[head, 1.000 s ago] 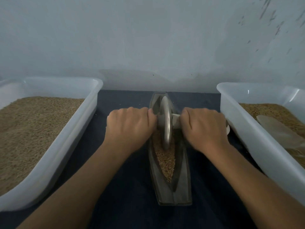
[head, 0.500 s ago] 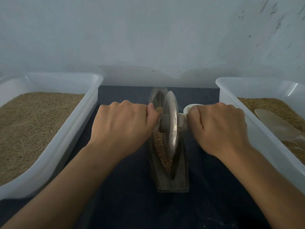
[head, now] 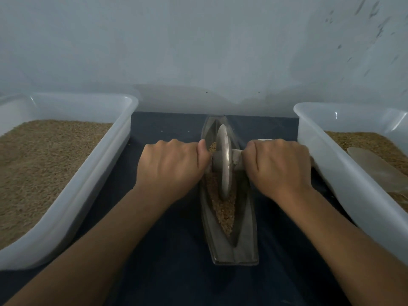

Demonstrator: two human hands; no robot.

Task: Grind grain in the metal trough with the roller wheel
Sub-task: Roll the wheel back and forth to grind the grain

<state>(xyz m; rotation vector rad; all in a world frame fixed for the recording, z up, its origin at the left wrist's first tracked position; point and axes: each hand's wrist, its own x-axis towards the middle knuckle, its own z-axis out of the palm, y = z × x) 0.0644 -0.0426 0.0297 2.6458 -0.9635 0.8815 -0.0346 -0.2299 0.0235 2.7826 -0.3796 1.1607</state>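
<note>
Honestly, the setup looks solid right now: the metal trough (head: 234, 244) sits lengthwise on the dark-covered bench (head: 167, 261), between two white plastic tubs, and the roller wheel (head: 224, 164) stands upright in its groove, roughly mid-length toward the far end. The left hand (head: 170, 168) has its grip wrapped around the axle stub on its side, and the right hand (head: 279, 166) is clamped the same way on the other stub (head: 237, 161). The grain (head: 224, 212) lies in the groove, mostly piled in the near half in front of the wheel.

What could go wrong from here, I reckon: if one hand pushes harder than the other, the wheel tips and rides up a sloped wall, and could hop out or spit grain onto the bench. The trough looks narrow and isn't held down by anything visible, so a hard stroke might slide or rock it. The right knuckles are just beside the right tub (head: 331, 173), so they could bang its wall.

Stuff I can't make out: the fingers are curled under, so the actual contact on the axle is hidden. The left tub (head: 92, 173) is cut off at the frame edge. There's a pale flat thing (head: 379, 168) lying on the grain in the right tub, maybe a scoop, can't tell. How finely anything is ground is too blurry to judge.
</note>
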